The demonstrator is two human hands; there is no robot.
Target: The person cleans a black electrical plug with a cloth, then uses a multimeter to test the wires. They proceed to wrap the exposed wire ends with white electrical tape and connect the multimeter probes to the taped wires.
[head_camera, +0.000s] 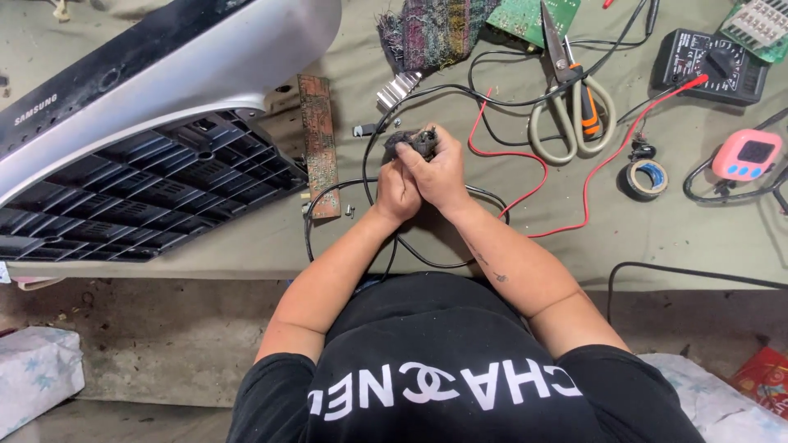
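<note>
Workbench cloth (246,238), olive green, carries everything we log here. Far left we note a grey and black appliance housing (139,139), tilted, with its ribbed black underside showing. Just right of it lies a narrow brown circuit strip (318,143), and beyond that a small finned aluminium heat sink (397,89) below a frayed woven rag (435,29).

At centre we record both hands pressed together. Our left hand (396,190) is closed around the lower side of a small dark dusty part (413,141); our right hand (439,168) wraps over it from the right, fingers curled tight on the same part. It sits raised just above the cloth, and black cables (361,184) loop beneath the wrists.

Right of the hands we see red wire (566,205), then beige-handled scissors (566,107), a roll of black tape (647,177), a black multimeter (712,66), and a pink timer (745,156) at the far right.
</note>
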